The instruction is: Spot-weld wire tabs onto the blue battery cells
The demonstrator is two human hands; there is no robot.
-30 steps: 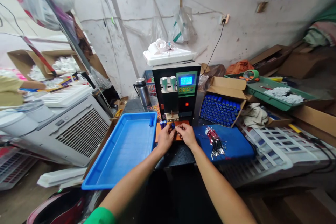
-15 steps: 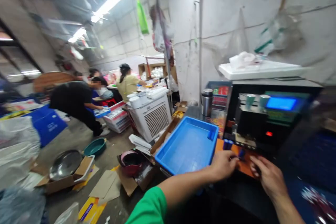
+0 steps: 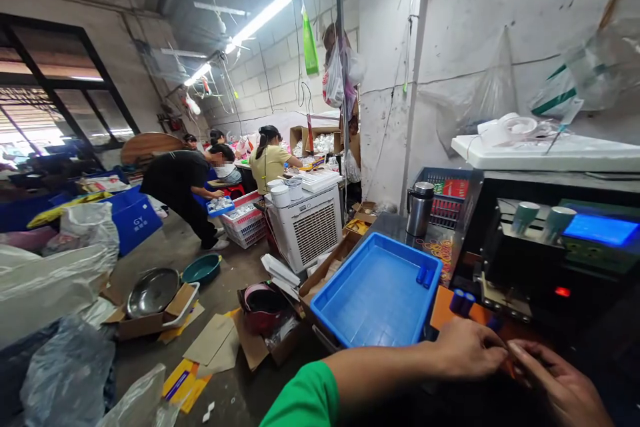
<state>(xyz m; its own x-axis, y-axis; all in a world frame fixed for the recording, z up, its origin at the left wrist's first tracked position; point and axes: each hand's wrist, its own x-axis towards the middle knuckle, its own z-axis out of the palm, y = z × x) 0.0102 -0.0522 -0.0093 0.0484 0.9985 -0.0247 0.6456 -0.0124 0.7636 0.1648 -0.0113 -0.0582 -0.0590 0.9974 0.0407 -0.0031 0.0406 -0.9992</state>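
My left hand (image 3: 470,347) is over the orange work surface (image 3: 442,307) in front of a dark machine (image 3: 533,253), its thumb and fingers pressed together. Close against it, my right hand (image 3: 557,373) has its fingers curled in, the thumb and forefinger near my left fingertips. Whatever lies between the fingers is hidden. Two blue cylinders, like battery cells (image 3: 461,303), stand upright beyond my left hand. Another dark blue piece (image 3: 494,322) shows just behind its fingers. Left of my hands lies a blue plastic tray (image 3: 373,293) with a pair of blue cells (image 3: 425,276) in its far right corner.
A steel flask (image 3: 420,208) and loose rubber bands (image 3: 440,252) are behind the tray. On the machine lies a white foam slab (image 3: 545,150). An air cooler (image 3: 313,223), boxes and a green basin (image 3: 201,269) crowd the floor leftward. A person in black (image 3: 173,180) bends over farther back.
The view has swung left, so everything sits farther right. My hands have come together; before, they were apart, with a blue cell between them. The person in black remains bent over.
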